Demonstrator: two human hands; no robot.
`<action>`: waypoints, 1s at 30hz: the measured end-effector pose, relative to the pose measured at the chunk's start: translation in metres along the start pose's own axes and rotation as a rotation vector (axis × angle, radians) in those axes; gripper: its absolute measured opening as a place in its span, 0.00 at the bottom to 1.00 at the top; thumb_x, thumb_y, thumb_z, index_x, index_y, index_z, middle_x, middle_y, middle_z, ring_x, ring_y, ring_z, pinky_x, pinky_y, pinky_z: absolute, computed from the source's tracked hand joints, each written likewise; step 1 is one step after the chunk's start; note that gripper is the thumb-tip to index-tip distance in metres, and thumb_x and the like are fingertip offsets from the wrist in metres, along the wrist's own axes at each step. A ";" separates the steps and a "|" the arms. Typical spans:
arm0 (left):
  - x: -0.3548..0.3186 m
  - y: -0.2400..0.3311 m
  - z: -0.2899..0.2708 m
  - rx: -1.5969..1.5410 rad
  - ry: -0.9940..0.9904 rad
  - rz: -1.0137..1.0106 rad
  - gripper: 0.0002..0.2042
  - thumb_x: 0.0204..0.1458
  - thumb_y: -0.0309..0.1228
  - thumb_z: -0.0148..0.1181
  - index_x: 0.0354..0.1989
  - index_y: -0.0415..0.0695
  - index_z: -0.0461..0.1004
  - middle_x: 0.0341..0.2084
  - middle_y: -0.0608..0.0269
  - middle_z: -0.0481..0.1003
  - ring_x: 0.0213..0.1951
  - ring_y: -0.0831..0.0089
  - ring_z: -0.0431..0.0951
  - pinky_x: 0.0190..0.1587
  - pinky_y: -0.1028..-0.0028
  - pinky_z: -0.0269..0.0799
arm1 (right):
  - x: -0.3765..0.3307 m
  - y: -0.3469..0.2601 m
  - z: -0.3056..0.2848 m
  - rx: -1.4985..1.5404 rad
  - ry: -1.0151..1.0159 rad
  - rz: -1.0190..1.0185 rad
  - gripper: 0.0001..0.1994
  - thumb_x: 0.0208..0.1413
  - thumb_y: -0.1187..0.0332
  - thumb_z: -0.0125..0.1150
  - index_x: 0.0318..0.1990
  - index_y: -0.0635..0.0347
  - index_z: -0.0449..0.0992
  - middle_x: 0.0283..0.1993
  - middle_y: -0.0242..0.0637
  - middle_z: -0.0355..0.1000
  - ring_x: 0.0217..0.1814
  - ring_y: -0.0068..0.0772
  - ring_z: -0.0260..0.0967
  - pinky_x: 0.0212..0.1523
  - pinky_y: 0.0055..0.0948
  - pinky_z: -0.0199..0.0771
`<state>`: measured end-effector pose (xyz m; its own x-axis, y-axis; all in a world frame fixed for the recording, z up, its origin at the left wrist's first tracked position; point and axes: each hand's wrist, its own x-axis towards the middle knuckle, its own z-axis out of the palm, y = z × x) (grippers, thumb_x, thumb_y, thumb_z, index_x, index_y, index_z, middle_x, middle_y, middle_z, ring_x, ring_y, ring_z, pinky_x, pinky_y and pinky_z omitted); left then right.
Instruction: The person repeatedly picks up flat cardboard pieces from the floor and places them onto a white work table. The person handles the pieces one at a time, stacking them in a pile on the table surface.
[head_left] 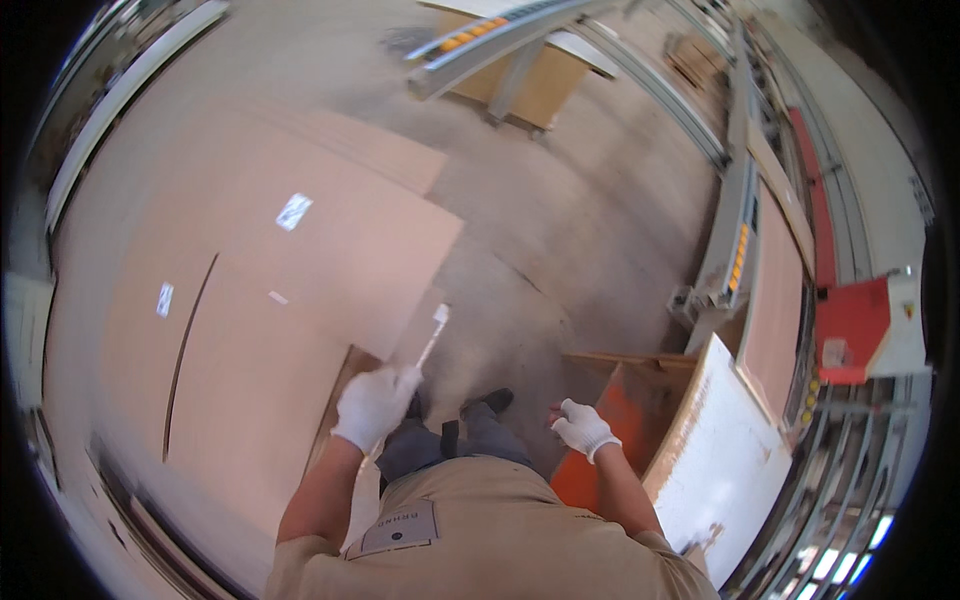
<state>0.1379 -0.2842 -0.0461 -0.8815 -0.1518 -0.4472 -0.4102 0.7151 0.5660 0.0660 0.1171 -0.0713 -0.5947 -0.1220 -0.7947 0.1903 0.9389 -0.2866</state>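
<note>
Plywood sheets (250, 300), pale pink-brown and the largest items in view, lie stacked flat on the concrete floor (560, 230) to the person's left, with white labels on their faces. Right of the person runs a long panel saw (790, 250) with grey rails and red housing (straight edges bend toward the rim). White board (720, 460) leans beside an orange-lined wooden box (625, 400) at lower right. Left hand (373, 405), in a white glove, is closed around the lower end of a slim white tool (432, 335); the kind of tool cannot be told. Its long axis runs diagonally, the free end pointing up and to the right, away from the body, over the edge of the sheets. Right hand (583, 428), also gloved, hangs loosely curled and holds nothing, just above the box.
</note>
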 end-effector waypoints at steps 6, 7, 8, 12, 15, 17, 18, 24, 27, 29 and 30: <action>0.020 0.126 0.043 0.069 -0.201 0.245 0.27 0.66 0.54 0.53 0.37 0.38 0.83 0.33 0.36 0.82 0.39 0.37 0.83 0.46 0.50 0.78 | -0.085 0.060 -0.078 0.161 0.595 -0.304 0.15 0.64 0.72 0.58 0.56 0.63 0.81 0.47 0.47 0.83 0.49 0.37 0.82 0.48 0.34 0.82; 0.036 0.154 0.047 0.071 -0.179 0.326 0.26 0.65 0.53 0.55 0.38 0.38 0.83 0.33 0.36 0.82 0.39 0.37 0.84 0.46 0.50 0.78 | -0.095 0.084 -0.088 0.221 0.727 -0.244 0.16 0.64 0.74 0.57 0.57 0.64 0.80 0.48 0.46 0.83 0.49 0.36 0.82 0.49 0.33 0.82; 0.047 0.182 0.050 0.071 -0.159 0.396 0.24 0.65 0.51 0.57 0.39 0.38 0.83 0.34 0.37 0.82 0.40 0.37 0.84 0.47 0.51 0.78 | -0.105 0.110 -0.094 0.279 0.848 -0.185 0.16 0.64 0.76 0.55 0.57 0.65 0.79 0.49 0.45 0.83 0.50 0.35 0.82 0.49 0.33 0.81; 0.095 0.299 0.084 0.099 -0.082 0.578 0.21 0.63 0.46 0.62 0.45 0.37 0.83 0.38 0.37 0.83 0.43 0.41 0.85 0.49 0.55 0.79 | -0.107 0.233 -0.062 0.766 1.464 -0.002 0.14 0.68 0.77 0.50 0.58 0.66 0.75 0.48 0.40 0.80 0.47 0.30 0.78 0.49 0.30 0.80; 0.160 0.349 0.108 -0.015 0.064 0.727 0.20 0.65 0.43 0.62 0.56 0.40 0.79 0.44 0.43 0.84 0.44 0.50 0.85 0.50 0.58 0.78 | -0.097 0.237 -0.075 1.192 1.384 0.196 0.12 0.68 0.76 0.50 0.54 0.64 0.77 0.42 0.39 0.79 0.40 0.33 0.76 0.42 0.36 0.81; 0.265 0.357 0.115 -0.218 -0.020 0.785 0.22 0.66 0.40 0.61 0.64 0.42 0.74 0.49 0.48 0.81 0.47 0.52 0.82 0.52 0.59 0.77 | -0.090 0.236 -0.094 0.949 1.276 0.148 0.12 0.63 0.72 0.56 0.50 0.60 0.81 0.41 0.48 0.82 0.40 0.44 0.80 0.44 0.41 0.81; 0.310 0.393 0.114 -0.494 -0.299 0.544 0.23 0.69 0.42 0.55 0.68 0.46 0.68 0.58 0.50 0.74 0.55 0.55 0.76 0.59 0.58 0.69 | -0.111 0.234 -0.109 0.967 1.169 0.127 0.17 0.61 0.69 0.59 0.57 0.59 0.79 0.47 0.50 0.82 0.49 0.50 0.81 0.53 0.44 0.80; 0.527 0.579 0.084 -0.257 -0.374 0.767 0.32 0.68 0.38 0.51 0.81 0.55 0.55 0.75 0.60 0.63 0.76 0.64 0.59 0.76 0.67 0.50 | -0.136 0.237 -0.088 1.127 1.282 0.006 0.15 0.57 0.67 0.58 0.50 0.57 0.82 0.42 0.46 0.83 0.48 0.50 0.81 0.51 0.45 0.79; 0.541 0.627 0.076 0.029 -0.184 0.797 0.40 0.60 0.49 0.55 0.80 0.48 0.56 0.75 0.54 0.62 0.74 0.57 0.61 0.76 0.61 0.55 | -0.114 0.243 -0.091 1.056 1.417 -0.047 0.13 0.57 0.68 0.59 0.48 0.57 0.82 0.41 0.43 0.82 0.45 0.49 0.81 0.48 0.44 0.80; 0.538 0.646 0.093 -0.123 -0.316 0.555 0.41 0.62 0.56 0.50 0.81 0.48 0.54 0.77 0.56 0.57 0.76 0.55 0.57 0.76 0.54 0.52 | -0.101 0.248 -0.087 1.059 1.417 -0.098 0.12 0.56 0.69 0.60 0.47 0.57 0.82 0.41 0.43 0.82 0.44 0.48 0.81 0.45 0.44 0.81; 0.514 0.660 0.127 -0.215 -0.421 0.419 0.42 0.63 0.60 0.47 0.81 0.48 0.53 0.79 0.58 0.55 0.77 0.53 0.56 0.76 0.51 0.51 | -0.106 0.256 -0.087 1.091 1.321 0.019 0.12 0.57 0.72 0.61 0.47 0.59 0.82 0.40 0.44 0.82 0.42 0.46 0.81 0.45 0.42 0.82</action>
<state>-0.5561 0.1969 0.0099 -0.8278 0.4242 -0.3672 -0.1270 0.4959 0.8590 0.1095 0.3981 -0.0140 -0.6715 0.7408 -0.0149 0.2753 0.2308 -0.9332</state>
